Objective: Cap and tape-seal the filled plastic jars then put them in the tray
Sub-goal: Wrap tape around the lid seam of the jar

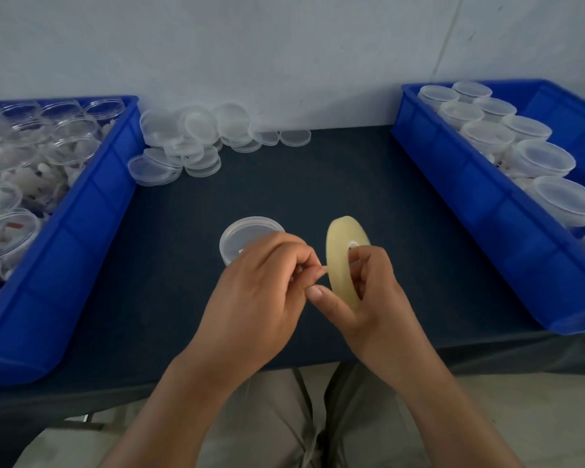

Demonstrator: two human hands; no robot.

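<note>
Open jars (31,157) crowd the left tray (92,211), loose lids (196,136) beside it. A capped jar (247,231) stands mid-table behind the left hand (260,292), which pinches at the tape roll (343,244)'s edge. The right hand (368,298) grips the roll. Capped jars (487,136) line the right tray (470,197).

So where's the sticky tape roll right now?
In the head view, the tape roll is held on edge in the right hand, centre frame, just right of the capped jar; the left hand pinches its end.
</note>
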